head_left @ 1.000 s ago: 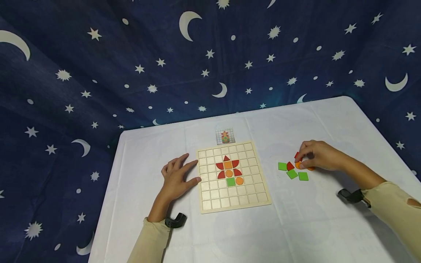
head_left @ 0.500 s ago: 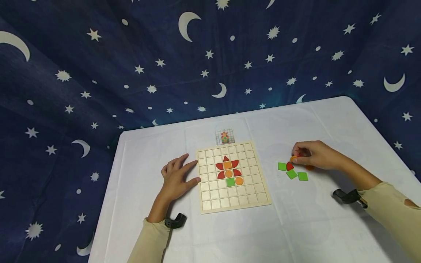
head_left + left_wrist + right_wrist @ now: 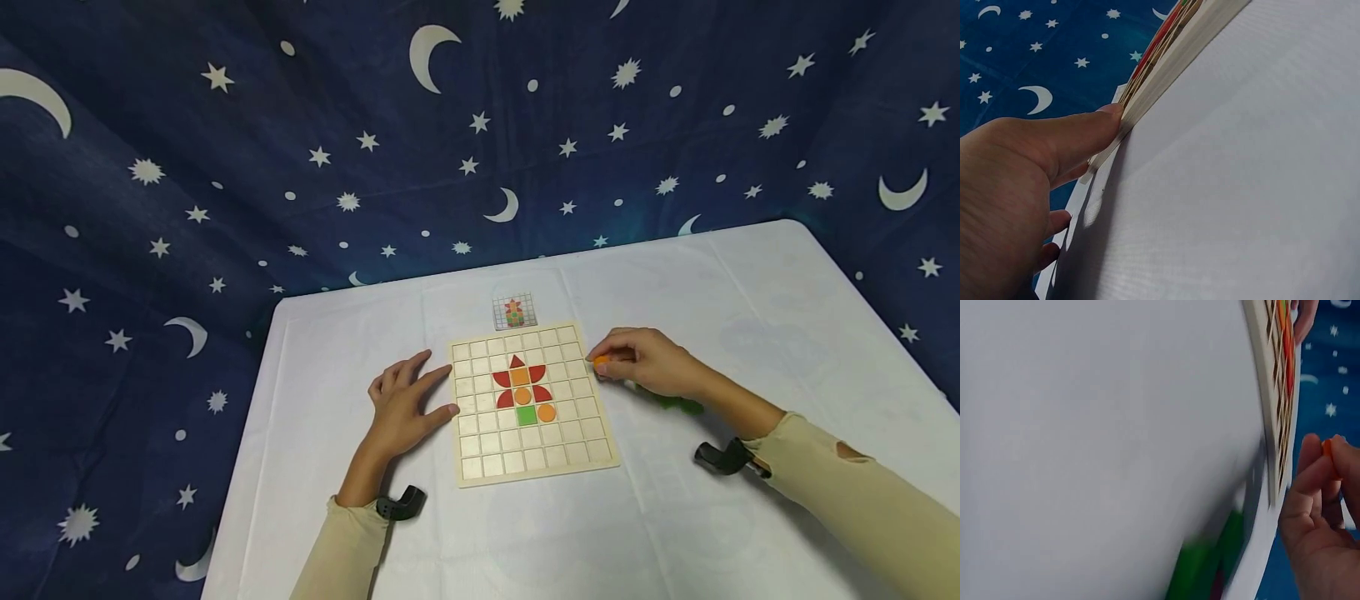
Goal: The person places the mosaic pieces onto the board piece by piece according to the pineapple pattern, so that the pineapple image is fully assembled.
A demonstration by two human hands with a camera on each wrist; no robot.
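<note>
My right hand (image 3: 651,360) pinches an orange disc tile (image 3: 601,362) between thumb and forefinger, beside the right edge of a wooden grid board (image 3: 573,446). That orange tile (image 3: 1328,455) shows edge-on in the right wrist view. My left hand (image 3: 401,412) lies with spread fingers along the board's left edge, thumb and index fingertips touching it. In the left wrist view the thumb (image 3: 1094,128) presses against the board's side. On the grid lie red tiles (image 3: 542,393), an orange square (image 3: 519,377), two orange discs (image 3: 546,412) and a green square (image 3: 527,415).
Loose green tiles (image 3: 678,404) lie on the white-covered table (image 3: 540,542), partly hidden under the right hand. A small pattern card (image 3: 514,311) lies just behind the board. A dark blue curtain (image 3: 337,125) with moons and stars hangs behind the table.
My right hand has picked an orange disc from the loose tiles and carried it left to the board's right edge. The left hand and board have stayed put.
</note>
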